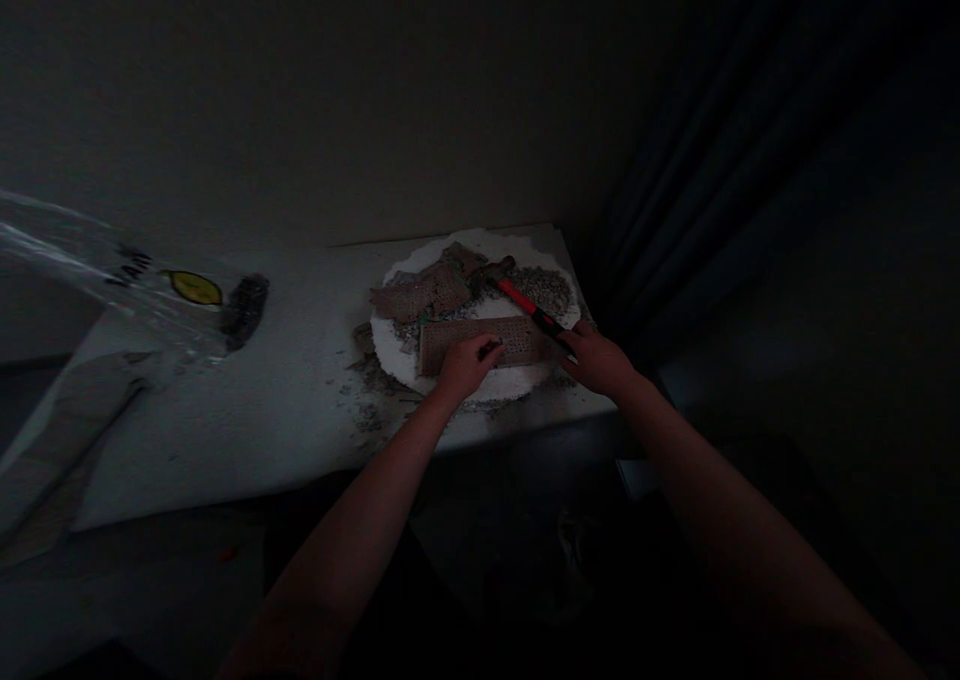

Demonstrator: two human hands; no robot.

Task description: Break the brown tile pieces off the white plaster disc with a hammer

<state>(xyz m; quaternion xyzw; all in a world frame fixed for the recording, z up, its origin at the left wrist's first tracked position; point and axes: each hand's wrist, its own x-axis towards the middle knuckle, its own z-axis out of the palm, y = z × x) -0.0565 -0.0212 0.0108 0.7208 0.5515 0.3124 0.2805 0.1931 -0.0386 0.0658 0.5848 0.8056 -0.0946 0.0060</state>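
My left hand [466,365] rests over a brown board [450,338] dotted with rows of small holes. Its thumb and fingers are pinched together, with a small dark thing at their tips that is too dim to name. My right hand [598,360] is closed at the end of the handle of a hammer [529,305]. The hammer has a red and black grip, and its head lies toward the back among grey gravel-like bits [544,288]. Under all this is a round white mat [390,350] with a ragged edge.
Crumpled brown perforated pieces [424,295] lie on the mat's back left. Crumbs are scattered over the pale table [285,400]. A clear plastic bag [150,290] with a yellow print and dark contents stands at left. Dark curtains [697,160] hang at right; the room is very dim.
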